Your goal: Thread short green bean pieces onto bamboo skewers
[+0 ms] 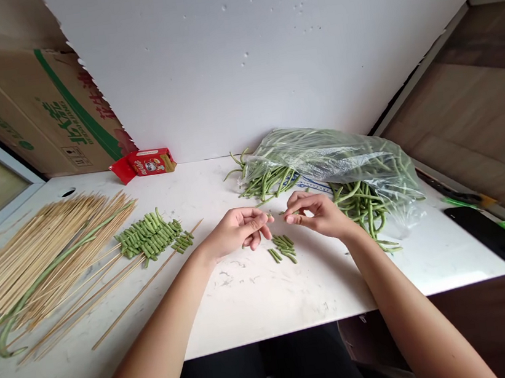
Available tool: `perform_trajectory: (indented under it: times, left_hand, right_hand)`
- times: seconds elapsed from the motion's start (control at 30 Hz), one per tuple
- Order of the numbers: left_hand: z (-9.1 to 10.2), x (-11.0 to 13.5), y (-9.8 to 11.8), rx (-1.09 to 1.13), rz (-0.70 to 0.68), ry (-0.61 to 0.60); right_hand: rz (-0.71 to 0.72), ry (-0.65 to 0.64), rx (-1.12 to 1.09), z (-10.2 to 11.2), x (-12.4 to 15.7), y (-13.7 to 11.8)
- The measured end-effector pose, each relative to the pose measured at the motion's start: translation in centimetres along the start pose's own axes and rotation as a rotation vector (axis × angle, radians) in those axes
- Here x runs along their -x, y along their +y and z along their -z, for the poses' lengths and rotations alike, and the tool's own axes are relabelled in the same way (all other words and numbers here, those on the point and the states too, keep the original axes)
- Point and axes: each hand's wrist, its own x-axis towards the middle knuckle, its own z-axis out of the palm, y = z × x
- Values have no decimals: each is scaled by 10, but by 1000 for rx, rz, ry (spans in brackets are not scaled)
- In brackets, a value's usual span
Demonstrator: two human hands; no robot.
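Observation:
My left hand (pixel 238 230) and my right hand (pixel 316 213) meet over the middle of the white table (pixel 258 300), each pinching a short green bean piece (pixel 283 213) between fingertips. Just below them lies a small pile of cut bean pieces (pixel 282 248). Behind my right hand a clear plastic bag of long green beans (pixel 333 166) lies open, with loose beans (pixel 367 214) spilling out. To the left rest skewered bean pieces (pixel 149 236) and a heap of bamboo skewers (pixel 41 248).
A long uncut bean (pixel 25 296) lies across the skewers. A red packet (pixel 149 162) and a cardboard box (pixel 33 112) sit at the back left against the white wall. A black phone (pixel 495 234) lies at the right edge, beside a wooden panel.

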Motion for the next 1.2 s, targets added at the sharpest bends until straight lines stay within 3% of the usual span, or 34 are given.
perform_trajectory:
  times: [0.13, 0.4, 0.6, 0.77, 0.97, 1.2]
  left_hand:
    - [1, -1, -3, 121, 24, 9]
    - [0, -2, -5, 166, 79, 43]
    - [2, -4, -11, 184, 85, 31]
    - [2, -6, -19, 72, 52, 8]
    - [-2, -5, -18, -18, 60, -91]
    - [1, -5, -19, -40, 81, -138]
  right_hand:
    - [-69, -36, 277, 4, 0, 10]
    - [-211, -214, 271, 2, 3, 11]
    - [-244, -83, 275, -2, 0, 4]
    - [-153, 46, 56, -17, 0, 2]
    - [-150, -102, -173, -33, 1, 1]
    - [-116, -34, -187, -39, 0, 7]
